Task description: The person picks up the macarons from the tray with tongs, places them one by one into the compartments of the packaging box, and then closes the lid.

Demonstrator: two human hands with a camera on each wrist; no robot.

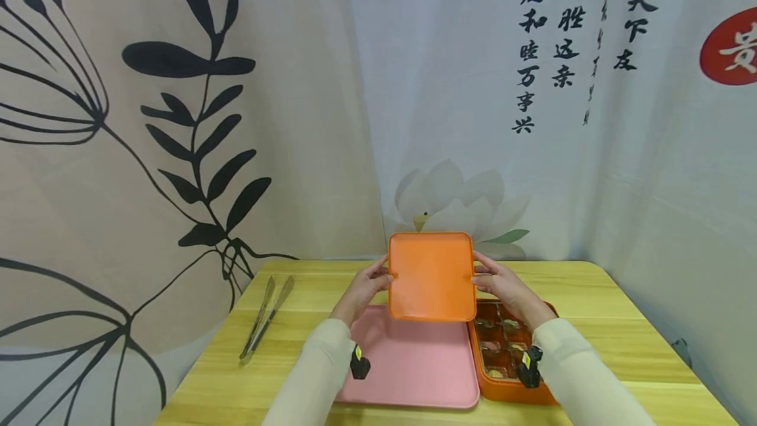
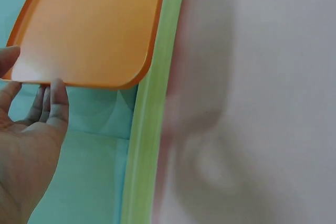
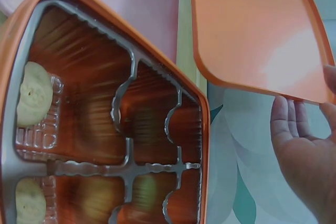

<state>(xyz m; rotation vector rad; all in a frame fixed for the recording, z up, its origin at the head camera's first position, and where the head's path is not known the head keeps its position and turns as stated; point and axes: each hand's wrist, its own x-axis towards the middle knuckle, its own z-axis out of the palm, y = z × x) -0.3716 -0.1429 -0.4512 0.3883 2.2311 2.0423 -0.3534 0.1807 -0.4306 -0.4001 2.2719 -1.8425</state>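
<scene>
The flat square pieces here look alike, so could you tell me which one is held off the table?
The orange lid, held by both edges; the pink tray lies flat on the table.

Hand: the right hand sits at the lower right, fingers under the lid's edge, thumb at the frame's right edge.
Lid: the orange lid is held tilted, clear of the box.
Box: the orange box lies open, divided into compartments.
Pastries: two pale pastries sit in the left compartments.
</scene>
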